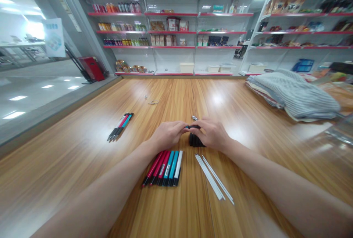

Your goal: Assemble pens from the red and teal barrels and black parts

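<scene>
My left hand and my right hand meet over the table, both closed on one pen. Its blue part shows by the left fingers, and a black part lies in the right ones. Below my right hand sits a cluster of black pen grips, partly covered by it. Small silver pen tips lie just beyond. Nearer to me is a row of red, blue and white pen barrels. White refills are spread to its right. Several whole pens lie together at the left.
A thin loop and a tiny shiny piece lie toward the table's far side. Folded striped cloth is piled at the right, with a clear plastic container nearby. Stocked shelves stand behind the table.
</scene>
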### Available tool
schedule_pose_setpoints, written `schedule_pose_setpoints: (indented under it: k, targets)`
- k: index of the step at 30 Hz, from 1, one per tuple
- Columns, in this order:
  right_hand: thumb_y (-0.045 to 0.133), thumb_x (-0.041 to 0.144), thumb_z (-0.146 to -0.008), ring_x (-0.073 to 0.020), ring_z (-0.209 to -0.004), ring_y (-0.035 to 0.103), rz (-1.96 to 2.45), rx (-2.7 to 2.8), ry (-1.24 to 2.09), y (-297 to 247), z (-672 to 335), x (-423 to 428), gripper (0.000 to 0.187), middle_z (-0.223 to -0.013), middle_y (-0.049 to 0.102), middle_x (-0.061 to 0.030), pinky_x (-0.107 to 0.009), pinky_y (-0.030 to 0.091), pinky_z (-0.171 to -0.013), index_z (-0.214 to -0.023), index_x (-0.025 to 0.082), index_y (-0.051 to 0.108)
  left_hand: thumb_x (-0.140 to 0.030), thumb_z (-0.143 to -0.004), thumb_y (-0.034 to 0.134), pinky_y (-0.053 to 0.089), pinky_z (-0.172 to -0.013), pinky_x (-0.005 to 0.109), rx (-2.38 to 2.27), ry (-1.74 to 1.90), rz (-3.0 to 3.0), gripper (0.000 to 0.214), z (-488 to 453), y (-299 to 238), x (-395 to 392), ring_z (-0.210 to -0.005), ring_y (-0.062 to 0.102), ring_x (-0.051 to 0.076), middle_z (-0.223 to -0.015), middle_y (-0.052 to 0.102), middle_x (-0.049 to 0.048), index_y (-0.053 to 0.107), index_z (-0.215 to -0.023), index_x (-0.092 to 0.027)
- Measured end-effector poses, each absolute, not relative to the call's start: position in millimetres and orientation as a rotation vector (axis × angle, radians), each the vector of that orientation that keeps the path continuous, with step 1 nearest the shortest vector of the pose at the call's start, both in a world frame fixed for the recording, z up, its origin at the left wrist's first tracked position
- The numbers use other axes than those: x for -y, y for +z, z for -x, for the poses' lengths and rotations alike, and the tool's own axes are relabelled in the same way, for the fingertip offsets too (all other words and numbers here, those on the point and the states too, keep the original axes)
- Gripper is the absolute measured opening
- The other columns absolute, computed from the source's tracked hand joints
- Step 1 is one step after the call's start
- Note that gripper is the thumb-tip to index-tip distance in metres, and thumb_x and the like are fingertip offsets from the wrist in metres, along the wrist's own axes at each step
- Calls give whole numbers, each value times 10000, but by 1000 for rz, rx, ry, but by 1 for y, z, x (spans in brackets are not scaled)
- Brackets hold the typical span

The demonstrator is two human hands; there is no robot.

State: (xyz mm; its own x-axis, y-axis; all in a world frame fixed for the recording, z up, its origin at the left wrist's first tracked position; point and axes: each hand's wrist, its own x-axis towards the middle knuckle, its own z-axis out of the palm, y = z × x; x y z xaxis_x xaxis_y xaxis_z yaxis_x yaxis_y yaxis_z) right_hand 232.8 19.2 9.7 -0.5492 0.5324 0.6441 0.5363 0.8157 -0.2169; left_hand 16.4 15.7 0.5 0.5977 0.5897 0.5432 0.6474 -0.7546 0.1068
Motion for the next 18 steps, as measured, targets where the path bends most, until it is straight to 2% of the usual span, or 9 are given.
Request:
schedule_pose_setpoints:
  k: [2,5,9,12,16,18]
  targets:
    - [550,270,-886,-192,-808,586,758,2232,-2,8,-233,-20,150,-873,673,-55,-320,461,-730,-1003,202,616,-297,-970,413,434,-637,242,1057,-872,2731,223,-16,1,-16,-766,642,152,-878,684,49,592,-997,-166]
    - [582,273,-866,-201,-866,589,738,2211,36,6,-233,-21,231,-960,673,-60,-331,474,-760,-1086,203,587,-295,-971,408,442,-654,241,1060,-875,2744,227,-16,0,-15,-774,641,150,-873,684,51,595,-996,-168]
    - [541,245,-890,-184,-846,592,755,2149,74,6,-232,-19,255,-888,662,-42,-312,482,-750,-1142,212,558,-306,-966,417,431,-625,237,1036,-865,2734,226,-16,-1,-16,-742,637,147,-822,677,47,599,-960,-171]
    - [576,261,-861,-199,-906,591,764,2154,113,6,-231,-17,357,-936,654,-55,-325,487,-790,-1206,201,506,-300,-967,415,423,-612,237,1030,-878,2730,221,-16,0,-16,-736,635,144,-841,679,52,592,-966,-169]
    - [535,262,-892,-197,-881,599,788,2165,119,6,-231,-17,333,-889,654,-50,-321,496,-760,-1219,212,503,-300,-964,420,424,-623,240,1038,-886,2728,216,-16,0,-16,-738,633,147,-833,677,51,593,-960,-171]
    - [547,246,-880,-205,-909,589,767,2167,114,7,-232,-17,370,-933,654,-57,-338,494,-785,-1244,216,488,-301,-964,422,422,-620,237,1035,-910,2723,216,-16,0,-16,-735,632,145,-828,677,51,595,-959,-173]
